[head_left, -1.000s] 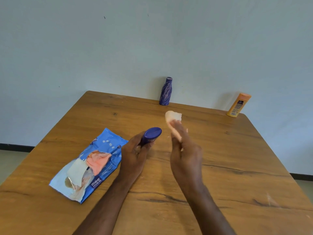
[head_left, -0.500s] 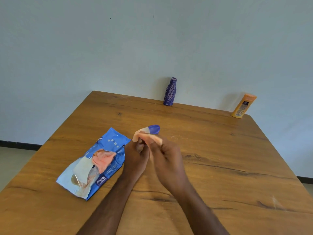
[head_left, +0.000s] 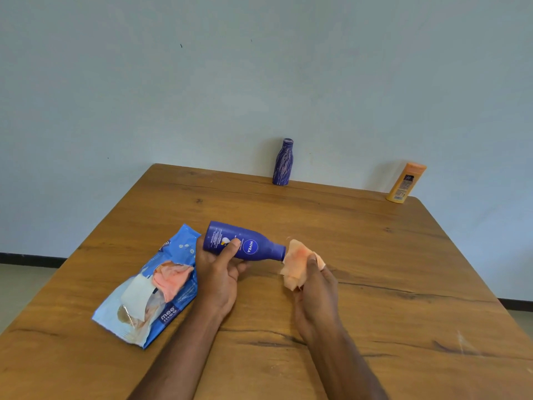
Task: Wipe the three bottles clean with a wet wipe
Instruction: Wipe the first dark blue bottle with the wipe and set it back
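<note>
Left hand (head_left: 217, 280) grips Nivea bottle (head_left: 245, 246) sideways, right hand (head_left: 315, 287) pinches wet wipe (head_left: 297, 262) at its cap

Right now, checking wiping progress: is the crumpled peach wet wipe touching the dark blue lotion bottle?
Touching. The head view shows the crumpled peach wet wipe pressed against the dark blue lotion bottle at its narrow end.

Wooden table (head_left: 375, 255) against pale wall (head_left: 259, 82)

One head-worn view — forward and down over the wooden table (head_left: 375, 255), hands close below.
</note>
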